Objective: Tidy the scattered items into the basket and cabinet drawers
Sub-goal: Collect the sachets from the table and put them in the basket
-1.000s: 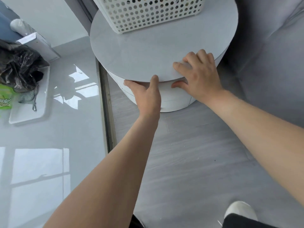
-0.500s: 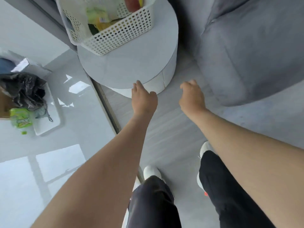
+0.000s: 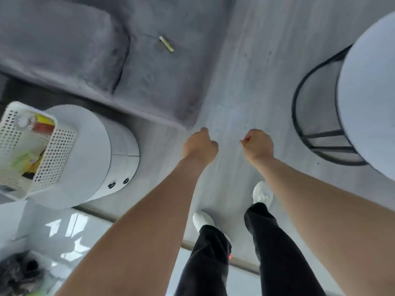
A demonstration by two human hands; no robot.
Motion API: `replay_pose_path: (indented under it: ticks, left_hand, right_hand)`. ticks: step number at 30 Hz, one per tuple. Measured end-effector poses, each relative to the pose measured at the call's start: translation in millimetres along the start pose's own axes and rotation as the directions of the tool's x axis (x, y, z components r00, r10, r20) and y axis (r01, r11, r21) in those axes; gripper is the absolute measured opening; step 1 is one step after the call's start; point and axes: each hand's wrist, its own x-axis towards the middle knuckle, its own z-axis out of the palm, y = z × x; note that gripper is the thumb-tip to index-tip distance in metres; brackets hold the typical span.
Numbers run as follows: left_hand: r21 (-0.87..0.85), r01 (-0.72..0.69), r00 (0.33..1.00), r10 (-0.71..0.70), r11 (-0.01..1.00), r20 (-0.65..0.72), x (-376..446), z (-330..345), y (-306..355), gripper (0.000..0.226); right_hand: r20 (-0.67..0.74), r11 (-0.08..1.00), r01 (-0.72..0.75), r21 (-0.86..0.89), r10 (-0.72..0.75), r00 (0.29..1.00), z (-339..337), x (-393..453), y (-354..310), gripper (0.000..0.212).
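Both arms reach forward and down over the grey floor (image 3: 245,86). The left hand (image 3: 199,146) hangs with its fingers curled loosely under and nothing in them. The right hand (image 3: 258,144) is also curled, and a small red spot shows at its fingertips; whether that is a held item I cannot tell. The two hands are near each other but apart, and neither touches any furniture. Well to the left stands the round white cabinet (image 3: 119,154), its curved drawer fronts pushed in, with two dark knobs low on its side. On its tabletop sits the white perforated basket (image 3: 55,154), holding yellow, red and green packets. Behind the cabinet is a grey sofa (image 3: 64,45), and on its seat lies a small metallic cylinder (image 3: 166,44), away from both hands. At the right edge stands a round table (image 3: 369,92) with a black wire frame. Below, black trousers and white shoes show on the floor.
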Motion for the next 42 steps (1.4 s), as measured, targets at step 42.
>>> replay_pose_path:
  ticks: [42]
  left_hand:
    - [0.302,-0.589,0.807,0.567,0.749,0.166,257.5,236.7,715.6,0.094]
  right_hand:
    - [-0.216,0.894,-0.242,0.378,0.339,0.916,-451.5,414.5,448.7,0.077]
